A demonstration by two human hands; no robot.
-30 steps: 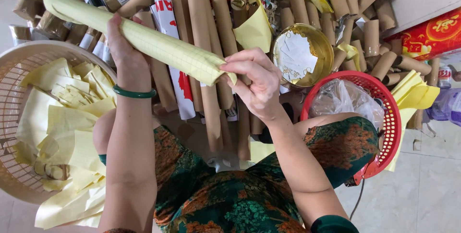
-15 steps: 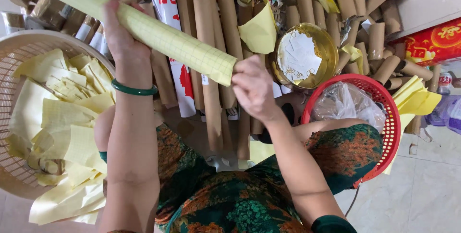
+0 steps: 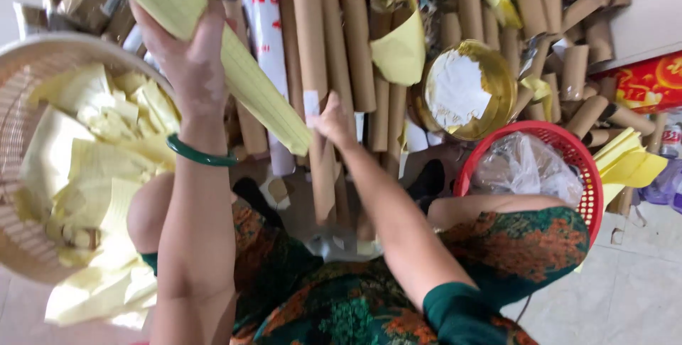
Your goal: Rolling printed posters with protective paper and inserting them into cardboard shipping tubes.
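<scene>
My left hand, with a green bangle on the wrist, grips a long roll of yellow lined paper around its middle. The roll slants from the upper left down to the centre. My right hand holds the roll's lower end with the fingertips, right over a brown cardboard tube. Both forearms reach up from my lap, which is covered by green and orange patterned cloth.
A pale woven basket of crumpled yellow sheets sits at the left. Several brown cardboard tubes lie in a heap ahead. A round gold tin with white paste and a red plastic basket holding a clear bag stand at the right.
The roll has swung steeper, its upper end rising out of view at the top left. My right hand has slid from over the roll's end to beside it.
</scene>
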